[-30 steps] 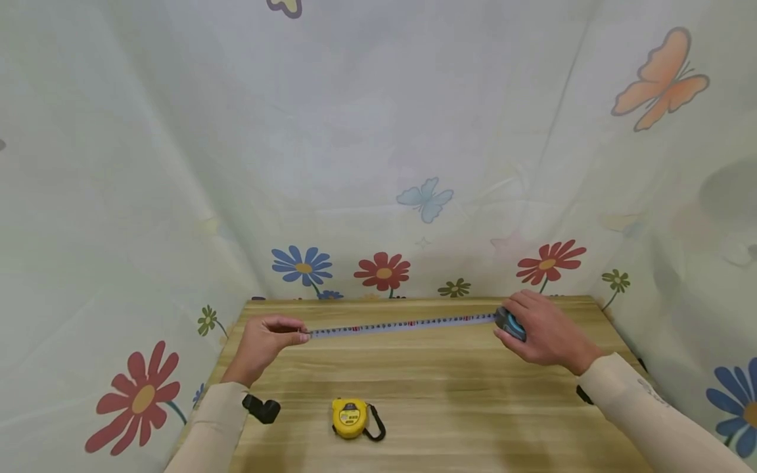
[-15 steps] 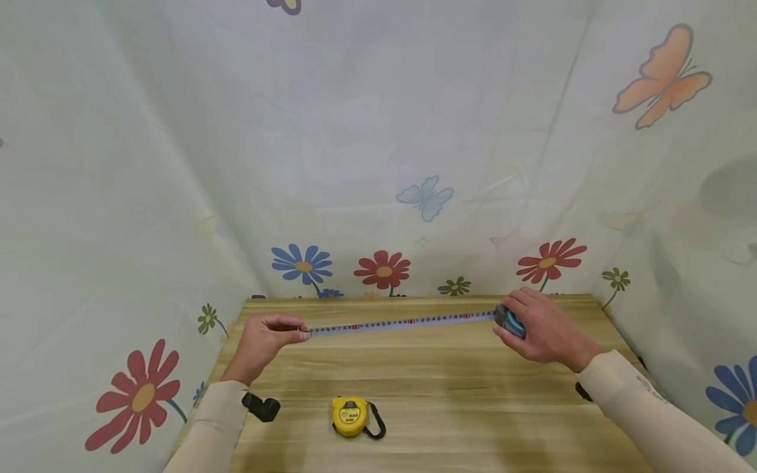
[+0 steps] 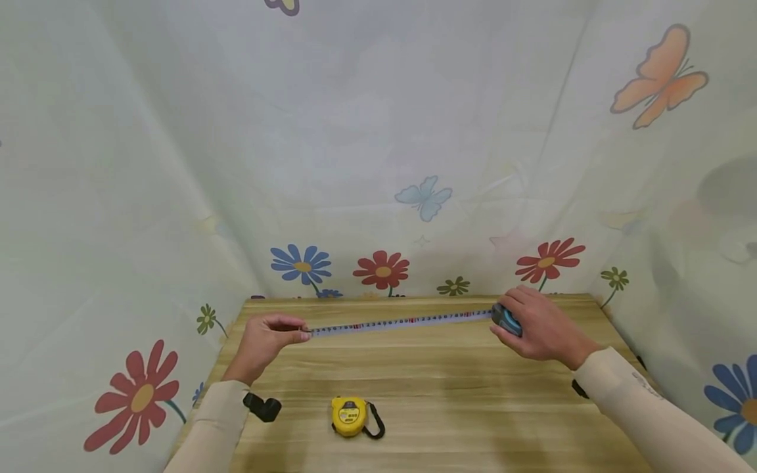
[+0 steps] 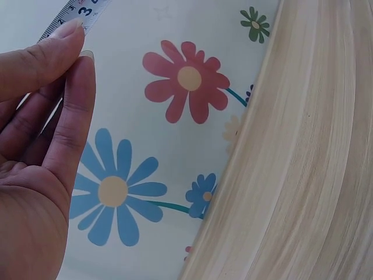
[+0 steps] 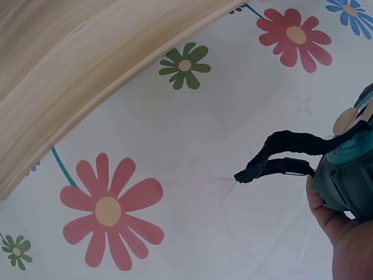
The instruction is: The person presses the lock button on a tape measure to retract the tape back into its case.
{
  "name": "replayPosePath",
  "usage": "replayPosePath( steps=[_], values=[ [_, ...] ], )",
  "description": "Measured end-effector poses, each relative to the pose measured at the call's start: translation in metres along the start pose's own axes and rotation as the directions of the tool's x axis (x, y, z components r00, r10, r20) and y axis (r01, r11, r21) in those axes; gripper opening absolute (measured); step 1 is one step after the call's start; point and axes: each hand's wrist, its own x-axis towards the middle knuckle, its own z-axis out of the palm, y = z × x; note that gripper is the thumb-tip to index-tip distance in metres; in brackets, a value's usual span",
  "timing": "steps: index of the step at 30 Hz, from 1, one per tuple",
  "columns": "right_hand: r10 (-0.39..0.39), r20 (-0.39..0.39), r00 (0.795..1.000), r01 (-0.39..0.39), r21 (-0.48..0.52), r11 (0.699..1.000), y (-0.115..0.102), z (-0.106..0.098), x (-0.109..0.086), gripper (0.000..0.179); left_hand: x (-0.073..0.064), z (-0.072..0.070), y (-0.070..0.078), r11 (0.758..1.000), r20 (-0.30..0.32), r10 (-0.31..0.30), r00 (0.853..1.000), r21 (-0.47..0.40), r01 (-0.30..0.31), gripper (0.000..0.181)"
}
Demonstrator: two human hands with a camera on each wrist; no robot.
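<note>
- Flowered cloth is behind the table.
- Left hand pinches the blade's end, fingertips together.
- Right hand curls fingers round the case.
- Yellow tape lies apart.

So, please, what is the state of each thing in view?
Blue-grey tape measure: extended, gripped by right fingers.
Blade: stretched straight, its end pinched by left fingers.
Blue-grey one's strap: loose.
Yellow tape measure: lying on the table, blade not showing.
Yellow one's strap: loosely looped.
</note>
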Motion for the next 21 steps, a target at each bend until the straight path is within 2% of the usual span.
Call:
replayPosePath(
  steps=[21],
  values=[
    [0.001, 0.000, 1.000, -0.001, 0.007, 1.000, -0.0054, -0.0010, 0.0016, 0.042, -0.0002, 0.0044, 0.0030, 1.000, 0.001, -0.001, 1.000, -0.004, 0.001, 0.031]
  ],
)
